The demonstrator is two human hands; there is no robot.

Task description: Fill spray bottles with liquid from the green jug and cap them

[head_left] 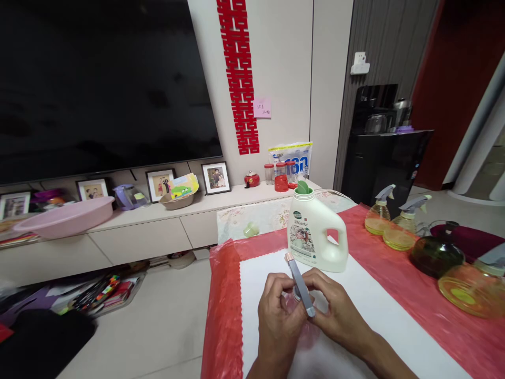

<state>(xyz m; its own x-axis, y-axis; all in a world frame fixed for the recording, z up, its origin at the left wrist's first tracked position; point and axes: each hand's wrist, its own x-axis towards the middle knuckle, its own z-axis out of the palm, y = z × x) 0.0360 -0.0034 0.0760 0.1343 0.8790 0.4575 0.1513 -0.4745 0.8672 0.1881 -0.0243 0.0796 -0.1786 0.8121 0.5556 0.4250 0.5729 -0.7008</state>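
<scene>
Both hands meet low in the middle of the head view, around a clear pinkish spray bottle [305, 337] with a grey spray head [302, 288]. My left hand [278, 313] is closed at the bottle's neck. From the other side, my right hand [335, 308] has its fingers closed on the neck and spray head. The fingers partly hide the neck, so I cannot tell how firmly the head sits. Just beyond stands a pale green detergent jug [319, 231], uncapped, with a green spout piece [303, 188] at its mouth. A light green cap [251, 229] lies further left.
Several spray bottles [377, 217] with yellow liquid and a dark round bottle [437, 255] stand along the right on red film [357, 223]. White paper [260, 279] lies under the jug. Behind, a low cabinet [136, 237] bears photo frames, a pink basin [67, 218] and red-lidded jars [281, 176].
</scene>
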